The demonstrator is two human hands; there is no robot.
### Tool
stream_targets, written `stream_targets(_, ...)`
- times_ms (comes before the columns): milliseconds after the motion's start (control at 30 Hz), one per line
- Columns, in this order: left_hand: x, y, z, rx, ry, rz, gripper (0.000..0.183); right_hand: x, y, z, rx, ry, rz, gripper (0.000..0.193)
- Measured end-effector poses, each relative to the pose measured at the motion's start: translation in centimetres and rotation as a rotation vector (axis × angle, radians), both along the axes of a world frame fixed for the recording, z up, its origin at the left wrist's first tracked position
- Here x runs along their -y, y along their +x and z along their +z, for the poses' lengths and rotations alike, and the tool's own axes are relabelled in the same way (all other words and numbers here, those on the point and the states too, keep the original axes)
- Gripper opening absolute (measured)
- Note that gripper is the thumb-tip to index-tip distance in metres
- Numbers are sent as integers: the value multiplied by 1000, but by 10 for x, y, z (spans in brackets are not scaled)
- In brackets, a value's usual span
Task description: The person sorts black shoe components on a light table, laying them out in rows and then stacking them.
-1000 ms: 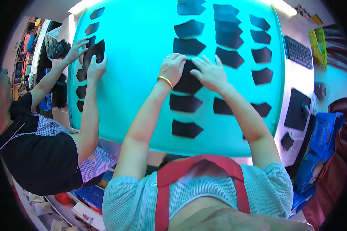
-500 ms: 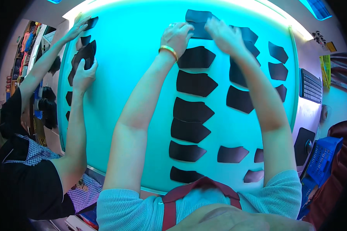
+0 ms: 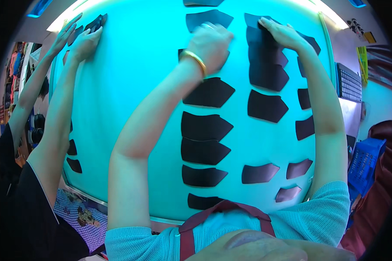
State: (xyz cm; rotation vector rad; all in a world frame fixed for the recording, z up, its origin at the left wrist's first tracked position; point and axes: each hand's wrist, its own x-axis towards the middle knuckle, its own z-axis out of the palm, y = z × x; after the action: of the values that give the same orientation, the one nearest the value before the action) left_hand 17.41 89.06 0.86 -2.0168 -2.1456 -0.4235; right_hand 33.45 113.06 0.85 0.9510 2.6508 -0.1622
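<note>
- Head view: left hand [image 3: 209,47] was blurred over middle pieces [image 3: 208,92]; grip unclear.
- Right hand [image 3: 285,35] touched overlapped pieces [image 3: 268,76] on table [image 3: 143,56]; grasp unclear.
- A dragging hand could have skewed overlaps.

Left hand [image 3: 210,47] showing blurred over tabletop's [image 3: 148,56] far middle; right hand [image 3: 282,35] lying over its far right, fingers [image 3: 268,24] pointing leftward.

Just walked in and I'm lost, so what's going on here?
The person's left hand, blurred, is over a column of dark, pointed pieces on a turquoise table. Their right hand is at the far end of overlapping pieces in the next column. At left, a co-worker's hand holds more dark pieces.
</note>
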Motion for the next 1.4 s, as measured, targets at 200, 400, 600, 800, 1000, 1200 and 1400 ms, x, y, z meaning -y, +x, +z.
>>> stream_targets(200, 45, 154, -1, 369, -135, -387, 49, -38, -13, -31, -336, 284, 100, 60)
stream_targets(400, 58, 171, -1, 349, -274, -233, 49, 44, 48, 4, -55, 85, 282, 54)
stream_targets(600, 62, 175, -9, 366, -254, -240, 46, 69, 58, 8, -278, 152, 253, 55)
stream_targets(800, 93, 189, -6, 432, -208, -243, 43, 169, 124, -9, -258, 54, 229, 69)
stream_targets(1000, 122, 211, -5, 386, -176, -253, 43, 201, 158, 4, -313, 113, 269, 70)
stream_targets(1200, 148, 235, -2, 353, -87, -264, 40, 218, 206, 16, -444, -176, 225, 65)
stream_targets(1400, 205, 290, 24, 445, -191, -326, 48, 234, 327, 11, -286, 181, -117, 69)
